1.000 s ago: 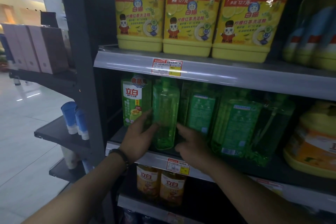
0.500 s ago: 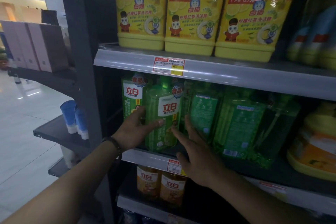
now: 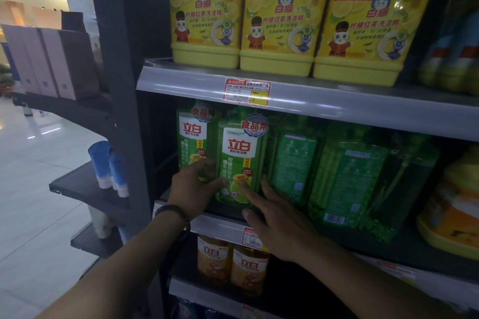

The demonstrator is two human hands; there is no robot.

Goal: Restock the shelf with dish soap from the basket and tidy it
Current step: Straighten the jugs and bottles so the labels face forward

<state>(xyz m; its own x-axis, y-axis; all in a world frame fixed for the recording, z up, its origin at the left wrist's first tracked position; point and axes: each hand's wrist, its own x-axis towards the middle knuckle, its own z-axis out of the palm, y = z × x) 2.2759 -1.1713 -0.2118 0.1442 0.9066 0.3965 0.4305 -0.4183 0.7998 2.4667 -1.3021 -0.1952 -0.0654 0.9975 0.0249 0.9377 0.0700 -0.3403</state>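
while the middle shelf (image 3: 311, 109) carries a full green row, the landmark for all places below is the front-facing green bottle (image 3: 239, 158), second from the shelf's left end.

risk, largest first: right of the landmark stand three more green bottles (image 3: 293, 163), packed close, showing back labels or bare sides. judgement: turning any of them to face front could knock its neighbours, and a bottle near the shelf lip could tip out onto the floor. cause would be tight spacing and smooth plastic walls.

next risk: the landmark itself sits near the front edge; a hard sideways push from either hand could twist it off square or slide it forward.

smaller risk: the price tag (image 3: 252, 237) below the landmark lies under the right hand's heel and could be scuffed or pulled loose.

position of the thing against the fingers: left hand (image 3: 193, 189) lies at the landmark's lower left, fingers (image 3: 207, 166) spread, bridging it and the leftmost bottle (image 3: 191, 137); thumb touches the landmark's lower front. right hand (image 3: 274, 217) lies at its lower right, fingers (image 3: 246, 190) apart and flat, index on the front label, the others along the right side. neither hand is clamped round it; both press only.

basket not in view.
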